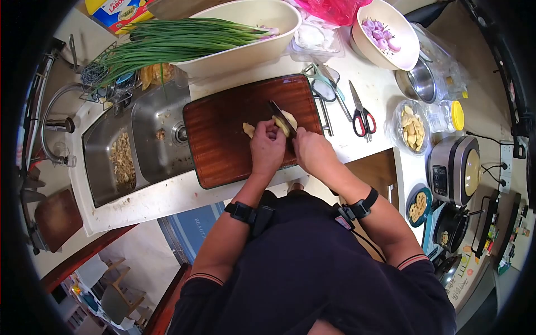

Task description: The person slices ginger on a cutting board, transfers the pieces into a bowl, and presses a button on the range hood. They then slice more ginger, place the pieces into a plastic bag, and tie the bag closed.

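Over the dark reddish-brown cutting board [223,151], my left hand [268,146] pinches a pale yellow piece of ginger [281,126]. My right hand [311,149] is closed around the handle of a knife [274,108], whose blade lies against the ginger and points away from me. Another pale piece [290,118] shows just beyond the blade, partly hidden by it. A small ginger piece [248,130] rests on the board left of my left hand. My fingers cover much of the knife's handle.
Left of the board is a double sink [137,139] with peelings in it. Scissors [364,114] lie to the right, near a bowl of peeled ginger [412,131]. Spring onions [190,42] fill a long basin behind; shallots [381,36] sit in another bowl.
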`<state>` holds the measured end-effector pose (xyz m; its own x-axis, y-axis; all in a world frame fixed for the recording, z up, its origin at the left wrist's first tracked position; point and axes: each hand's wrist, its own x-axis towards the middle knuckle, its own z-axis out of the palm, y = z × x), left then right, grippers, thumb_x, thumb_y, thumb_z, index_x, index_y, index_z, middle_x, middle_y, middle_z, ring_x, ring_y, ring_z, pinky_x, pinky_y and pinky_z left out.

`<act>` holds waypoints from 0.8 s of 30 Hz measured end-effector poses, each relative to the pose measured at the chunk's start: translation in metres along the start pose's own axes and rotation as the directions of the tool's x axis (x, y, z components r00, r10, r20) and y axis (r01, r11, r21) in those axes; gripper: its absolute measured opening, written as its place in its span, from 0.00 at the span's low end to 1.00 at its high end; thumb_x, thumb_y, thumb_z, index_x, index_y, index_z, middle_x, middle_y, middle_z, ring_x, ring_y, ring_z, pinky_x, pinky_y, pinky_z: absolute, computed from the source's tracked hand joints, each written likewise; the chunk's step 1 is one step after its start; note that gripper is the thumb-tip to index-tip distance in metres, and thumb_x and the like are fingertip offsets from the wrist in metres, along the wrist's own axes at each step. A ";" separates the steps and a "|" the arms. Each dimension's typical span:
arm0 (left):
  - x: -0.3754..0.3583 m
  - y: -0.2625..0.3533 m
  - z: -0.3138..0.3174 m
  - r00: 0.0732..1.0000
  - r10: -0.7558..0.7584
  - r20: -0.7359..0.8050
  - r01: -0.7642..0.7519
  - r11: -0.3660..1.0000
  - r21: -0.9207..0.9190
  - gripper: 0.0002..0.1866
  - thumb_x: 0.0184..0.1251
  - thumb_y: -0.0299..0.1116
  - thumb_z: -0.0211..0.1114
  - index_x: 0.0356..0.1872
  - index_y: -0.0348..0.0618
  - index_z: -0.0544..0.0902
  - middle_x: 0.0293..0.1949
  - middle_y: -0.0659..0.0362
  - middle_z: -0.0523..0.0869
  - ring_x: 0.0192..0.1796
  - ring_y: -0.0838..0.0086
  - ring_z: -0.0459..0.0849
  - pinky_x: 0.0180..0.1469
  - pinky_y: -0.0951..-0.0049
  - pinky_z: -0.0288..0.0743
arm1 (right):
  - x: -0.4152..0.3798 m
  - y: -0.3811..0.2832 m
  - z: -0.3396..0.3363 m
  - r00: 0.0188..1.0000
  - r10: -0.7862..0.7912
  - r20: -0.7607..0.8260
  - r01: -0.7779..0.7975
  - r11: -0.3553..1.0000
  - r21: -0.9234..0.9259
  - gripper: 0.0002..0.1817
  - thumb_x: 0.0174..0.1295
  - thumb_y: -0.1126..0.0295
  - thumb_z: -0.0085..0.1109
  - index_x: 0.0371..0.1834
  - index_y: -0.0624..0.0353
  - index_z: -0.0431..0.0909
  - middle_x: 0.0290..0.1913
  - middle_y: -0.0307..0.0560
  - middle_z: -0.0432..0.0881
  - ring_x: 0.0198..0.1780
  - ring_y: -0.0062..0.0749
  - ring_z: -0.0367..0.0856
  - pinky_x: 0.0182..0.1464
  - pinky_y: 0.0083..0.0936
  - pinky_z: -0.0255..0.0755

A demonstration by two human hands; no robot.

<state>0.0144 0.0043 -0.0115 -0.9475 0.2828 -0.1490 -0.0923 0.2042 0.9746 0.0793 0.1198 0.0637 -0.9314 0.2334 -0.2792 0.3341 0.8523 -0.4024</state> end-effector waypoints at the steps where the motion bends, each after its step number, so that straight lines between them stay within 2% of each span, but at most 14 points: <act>1: 0.000 0.001 0.000 1.000 -0.008 -0.002 0.008 1.000 0.006 0.13 0.67 0.27 0.67 0.49 0.34 0.79 0.34 0.54 0.88 0.33 0.73 0.87 0.39 0.70 0.81 | -0.001 0.000 0.001 1.000 0.000 -0.001 0.000 1.000 0.001 0.06 0.62 0.78 0.52 0.39 0.70 0.73 0.32 0.68 0.85 0.37 0.63 0.87 0.42 0.50 0.81; 9: 0.002 0.002 0.001 1.000 -0.027 -0.015 0.026 1.000 -0.012 0.14 0.65 0.28 0.67 0.50 0.34 0.79 0.33 0.55 0.87 0.32 0.72 0.87 0.39 0.71 0.81 | -0.002 -0.001 -0.001 1.000 -0.005 -0.018 0.006 1.000 0.017 0.06 0.66 0.74 0.52 0.40 0.68 0.73 0.31 0.67 0.85 0.36 0.62 0.87 0.40 0.50 0.80; 13: 0.002 -0.001 0.002 0.999 -0.039 -0.030 0.040 0.998 0.041 0.15 0.64 0.28 0.69 0.49 0.34 0.79 0.33 0.55 0.87 0.32 0.72 0.87 0.40 0.70 0.82 | -0.012 -0.005 -0.017 1.000 0.013 0.002 -0.013 1.000 0.003 0.08 0.69 0.71 0.52 0.40 0.67 0.73 0.31 0.66 0.85 0.35 0.61 0.87 0.39 0.50 0.80; 15: 0.002 -0.003 0.003 0.999 -0.029 -0.040 0.030 0.999 0.044 0.15 0.64 0.28 0.69 0.48 0.34 0.78 0.33 0.55 0.87 0.33 0.72 0.87 0.40 0.70 0.82 | -0.020 -0.004 -0.021 0.995 -0.005 -0.097 0.010 0.999 0.044 0.11 0.71 0.68 0.53 0.38 0.67 0.71 0.28 0.66 0.83 0.32 0.64 0.84 0.36 0.51 0.78; 18: 0.001 -0.001 0.003 0.999 -0.030 -0.040 0.031 0.999 0.025 0.15 0.63 0.28 0.69 0.48 0.35 0.78 0.33 0.55 0.87 0.33 0.72 0.87 0.40 0.70 0.82 | -0.027 -0.002 -0.024 0.998 0.003 -0.065 -0.002 1.000 0.016 0.11 0.71 0.68 0.54 0.37 0.67 0.71 0.27 0.66 0.82 0.30 0.64 0.83 0.35 0.51 0.78; 20: 0.001 0.001 0.003 1.000 -0.019 -0.018 0.020 0.998 0.060 0.15 0.67 0.25 0.67 0.51 0.33 0.77 0.34 0.58 0.86 0.32 0.80 0.84 0.36 0.77 0.80 | -0.028 0.000 -0.024 0.999 0.000 -0.054 0.002 1.000 0.023 0.11 0.71 0.68 0.54 0.37 0.67 0.71 0.27 0.66 0.82 0.30 0.64 0.83 0.35 0.51 0.78; 24: -0.001 0.008 0.002 1.000 -0.011 -0.024 0.013 0.996 0.083 0.14 0.66 0.25 0.67 0.50 0.33 0.77 0.34 0.58 0.86 0.32 0.80 0.84 0.36 0.77 0.80 | -0.028 0.001 -0.024 1.000 -0.003 -0.027 0.003 1.000 0.025 0.11 0.71 0.68 0.54 0.37 0.67 0.71 0.27 0.66 0.82 0.30 0.64 0.83 0.35 0.52 0.77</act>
<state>0.0148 0.0072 -0.0044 -0.9534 0.2584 -0.1557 -0.0789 0.2846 0.9554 0.1024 0.1254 0.0923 -0.9359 0.2438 -0.2542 0.3345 0.8412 -0.4249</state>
